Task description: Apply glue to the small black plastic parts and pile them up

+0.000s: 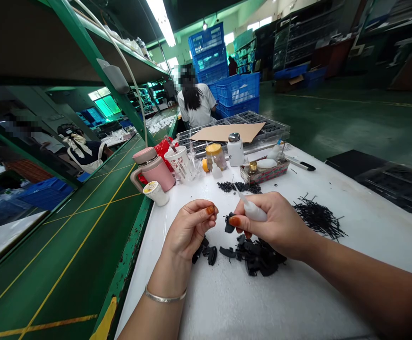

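Your left hand (188,230) was closed, thumb and forefinger pinched together, and whether anything small sat between them was hidden. Your right hand (273,225) gripped a white squeeze bottle (253,211) with a thin needle tip. A small black piece (230,223) sat between your hands, just above the heap of black pieces (257,257); it was touching or just beside your right fingers, but the view did not settle which.

That heap was the largest lot in reach, with a few loose pieces (206,252) to its left. Beyond it lay a small mound of tiny black parts (239,187), and to its right a pile of thin black strands (319,218). How many pieces were finished and how many remained could not be told from how they lay.

All of this rested on a white work table (223,302), with a green belt conveyor (74,245) left of the heap. Past the heap stood a pink tumbler (152,169), a paper cup (176,163), and a white bottle with a metal cap (235,149). Further beyond it, a co-worker (195,101) sat by stacked blue crates (209,52).
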The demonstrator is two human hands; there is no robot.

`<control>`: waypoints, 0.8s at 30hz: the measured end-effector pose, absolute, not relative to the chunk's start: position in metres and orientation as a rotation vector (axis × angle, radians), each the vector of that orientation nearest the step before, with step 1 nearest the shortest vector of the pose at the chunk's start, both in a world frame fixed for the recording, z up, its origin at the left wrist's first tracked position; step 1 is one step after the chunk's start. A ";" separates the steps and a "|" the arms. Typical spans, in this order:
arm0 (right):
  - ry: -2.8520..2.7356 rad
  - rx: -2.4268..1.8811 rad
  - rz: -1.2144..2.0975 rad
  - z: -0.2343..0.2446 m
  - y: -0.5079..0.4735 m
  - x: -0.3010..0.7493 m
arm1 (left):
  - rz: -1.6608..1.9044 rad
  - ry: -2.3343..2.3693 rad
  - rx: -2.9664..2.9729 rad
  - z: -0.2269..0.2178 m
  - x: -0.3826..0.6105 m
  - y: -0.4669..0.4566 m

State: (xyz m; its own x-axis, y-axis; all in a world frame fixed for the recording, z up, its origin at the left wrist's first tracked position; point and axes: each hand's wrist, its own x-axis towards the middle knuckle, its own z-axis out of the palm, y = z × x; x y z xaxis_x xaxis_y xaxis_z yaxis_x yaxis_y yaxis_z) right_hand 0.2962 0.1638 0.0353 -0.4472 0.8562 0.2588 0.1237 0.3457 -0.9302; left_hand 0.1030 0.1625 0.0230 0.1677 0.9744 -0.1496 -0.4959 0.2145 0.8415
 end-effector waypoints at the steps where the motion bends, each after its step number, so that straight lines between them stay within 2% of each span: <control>1: -1.810 -0.866 1.163 0.035 0.164 0.296 | 1.181 0.809 0.736 0.023 0.103 0.162; 24: -1.891 -0.793 1.040 0.036 0.161 0.299 | 1.023 0.587 0.720 0.020 0.104 0.159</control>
State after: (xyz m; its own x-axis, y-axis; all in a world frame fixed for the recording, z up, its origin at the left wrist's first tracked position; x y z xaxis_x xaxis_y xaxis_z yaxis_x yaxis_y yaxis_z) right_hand 0.2987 0.1606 0.0361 -0.4676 0.8101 0.3536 0.1351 0.4609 -0.8771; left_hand 0.1040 0.1593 0.0203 0.4086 0.9068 -0.1039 -0.5471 0.3344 0.7674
